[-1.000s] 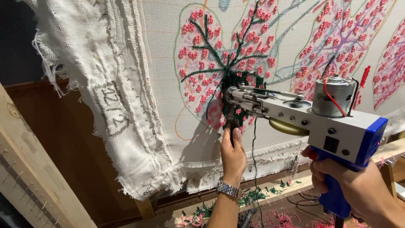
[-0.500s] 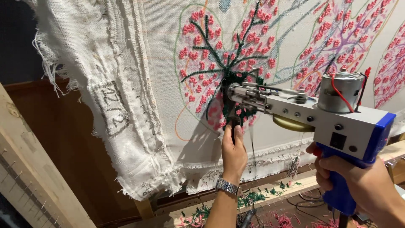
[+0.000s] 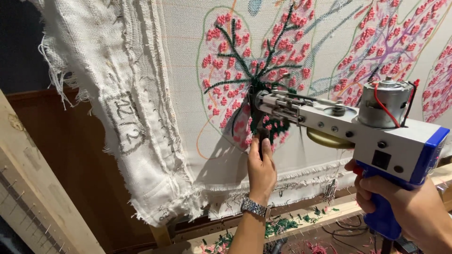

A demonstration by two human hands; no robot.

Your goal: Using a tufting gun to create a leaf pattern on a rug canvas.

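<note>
Tufting gun (image 3: 358,127) and stretched cloth (image 3: 188,117) crowd the left hand (image 3: 262,170); open room below

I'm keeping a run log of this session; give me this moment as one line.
right hand: grips tufting gun handle | left hand: on front grip | needle end: against cloth, at dark green branches of pink tree motif
</note>
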